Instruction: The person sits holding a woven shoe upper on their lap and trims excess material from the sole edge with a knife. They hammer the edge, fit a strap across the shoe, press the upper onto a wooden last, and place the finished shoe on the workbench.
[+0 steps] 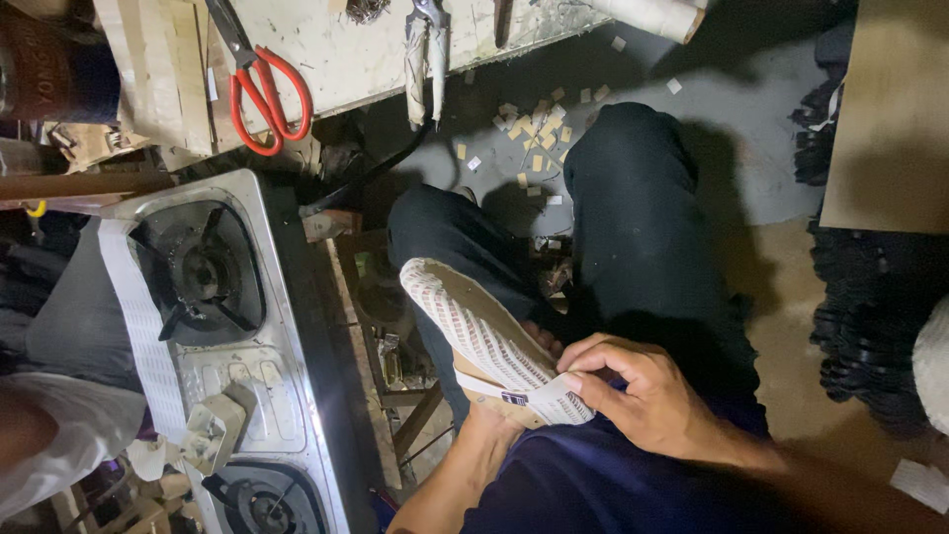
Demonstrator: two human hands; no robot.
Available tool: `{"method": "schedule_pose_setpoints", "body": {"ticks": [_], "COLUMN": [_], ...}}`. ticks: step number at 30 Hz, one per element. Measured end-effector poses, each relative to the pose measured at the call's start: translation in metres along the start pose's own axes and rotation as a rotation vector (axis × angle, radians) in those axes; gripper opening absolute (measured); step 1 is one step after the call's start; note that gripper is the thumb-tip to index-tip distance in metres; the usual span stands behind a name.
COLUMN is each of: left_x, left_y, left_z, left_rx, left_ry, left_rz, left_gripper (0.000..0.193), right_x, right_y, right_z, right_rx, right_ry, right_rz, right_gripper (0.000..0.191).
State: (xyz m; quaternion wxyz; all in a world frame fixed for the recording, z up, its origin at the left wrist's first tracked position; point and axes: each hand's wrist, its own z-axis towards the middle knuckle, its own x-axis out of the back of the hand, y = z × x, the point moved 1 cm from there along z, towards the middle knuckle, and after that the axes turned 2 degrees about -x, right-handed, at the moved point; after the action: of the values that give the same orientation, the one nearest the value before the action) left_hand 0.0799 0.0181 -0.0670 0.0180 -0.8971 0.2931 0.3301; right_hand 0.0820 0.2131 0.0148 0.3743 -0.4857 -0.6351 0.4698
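A shoe upper with a white-and-red knit side and a tan insole [473,321] lies across my lap, toe pointing up-left. My right hand [643,391] rests over its heel end, thumb and fingers pinching the knit edge by a small dark label. My left hand [542,341] is mostly hidden under the shoe; only fingertips show beside the sole, supporting it from below. My forearm comes up from the bottom. My dark trousers [633,198] fill the middle.
A steel two-burner gas stove [222,297] stands at the left with a white strip draped over it. Red-handled scissors [267,94] and pliers [427,49] lie on a worn bench at the top. Paper scraps litter the floor. Stacked black soles [870,316] sit at the right.
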Motion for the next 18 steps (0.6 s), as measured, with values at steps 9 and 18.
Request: {"method": "schedule_pose_setpoints", "body": {"ticks": [9,18], "left_x": [-0.002,0.009], "left_y": [0.001,0.003], "left_z": [0.001,0.002], "left_rx": [0.025,-0.023], "left_ry": [-0.079,-0.376], "left_rz": [-0.031,0.099], "left_gripper": [0.046,0.039], "right_x": [0.001,-0.001], "right_y": [0.003,0.0], "right_z": [-0.001,-0.002], "right_rx": [0.08,0.138], "right_ry": [0.001,0.028], "right_rz": [-0.015,-0.122], "right_gripper": [0.01,0.013]}}
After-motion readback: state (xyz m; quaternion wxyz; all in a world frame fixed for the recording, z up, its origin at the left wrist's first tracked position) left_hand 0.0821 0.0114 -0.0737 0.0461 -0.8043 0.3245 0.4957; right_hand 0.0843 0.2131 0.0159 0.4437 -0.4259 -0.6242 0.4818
